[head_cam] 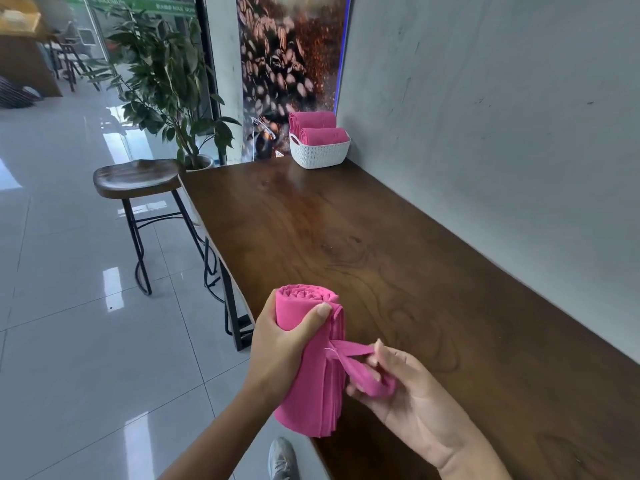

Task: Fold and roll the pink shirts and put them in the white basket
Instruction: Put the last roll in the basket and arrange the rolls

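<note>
Left hand (277,344) is clenched round the rolled pink shirt (308,368), thumb across the front, holding it clear of the table (398,244), just off the near left corner. The roll's long axis runs near upright, tipped a bit away from the person, w/ the spiral end on top. Right hand (408,393) pinches a loose strip of the same shirt, prob. the hem or a sleeve end, drawn out sideways to the right from about the roll's middle. So the tail lies on the right-hand side, and that hand is the one placed to wrap or tuck it; left just steadies.

White basket (320,152) sits at the far end of the table, against the wall (502,116), well apart from the hands & straight ahead along the tabletop. Two pink rolls (317,128) already in it, lying on their sides, one stacked behind the other. I'd say the tuck isn't done yet, then it's a long reach fwd.

Table is dark polished wood, nothing else on it. Wooden stool (138,178) to the left, potted plant (166,74) behind it, glossy pale floor tiles (69,271), coffee-bean poster (291,64) past the basket.
</note>
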Available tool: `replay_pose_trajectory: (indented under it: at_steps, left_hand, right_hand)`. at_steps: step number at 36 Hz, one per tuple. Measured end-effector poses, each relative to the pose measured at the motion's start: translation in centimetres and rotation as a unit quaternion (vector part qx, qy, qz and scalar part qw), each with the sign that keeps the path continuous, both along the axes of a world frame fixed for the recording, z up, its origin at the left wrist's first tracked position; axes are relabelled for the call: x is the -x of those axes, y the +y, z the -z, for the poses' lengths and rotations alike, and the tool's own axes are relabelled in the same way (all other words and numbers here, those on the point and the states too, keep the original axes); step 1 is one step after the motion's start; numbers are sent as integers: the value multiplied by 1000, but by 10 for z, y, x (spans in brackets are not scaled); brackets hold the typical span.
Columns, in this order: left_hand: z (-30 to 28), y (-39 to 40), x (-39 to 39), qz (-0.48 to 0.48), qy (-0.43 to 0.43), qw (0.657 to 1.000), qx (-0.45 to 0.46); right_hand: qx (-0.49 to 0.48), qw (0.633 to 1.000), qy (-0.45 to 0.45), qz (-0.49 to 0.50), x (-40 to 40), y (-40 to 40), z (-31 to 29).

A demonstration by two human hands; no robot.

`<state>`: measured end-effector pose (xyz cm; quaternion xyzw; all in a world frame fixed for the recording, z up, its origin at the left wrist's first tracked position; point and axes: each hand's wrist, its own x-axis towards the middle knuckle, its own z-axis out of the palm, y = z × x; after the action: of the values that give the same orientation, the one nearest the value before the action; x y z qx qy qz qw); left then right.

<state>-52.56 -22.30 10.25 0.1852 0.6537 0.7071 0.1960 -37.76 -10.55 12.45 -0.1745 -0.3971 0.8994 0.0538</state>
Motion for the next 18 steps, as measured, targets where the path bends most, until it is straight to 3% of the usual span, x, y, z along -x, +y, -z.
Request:
replay_pose_trajectory:
  at_steps: [5,9,12,14,18]
  left_hand:
    - [-14,-7,1,-10,-3,1000,-24]
    - [-20,-17,5,-29,16,999,-32]
    - [-24,-24,6,-50,23,998,-38]
    - [-25,-29,9,-60,28,997,-41]
    - [-26,-41,12,-70,44,996,-44]
  right_hand:
    - [110,987,59,105,1,-7,-12]
    - [162,973,140,89,1,-8,-23]
    - [178,962,184,97,-1,-10,-24]
    - [160,961,143,175,0,-11,-28]
    - [126,966,142,177,10,-25,-48]
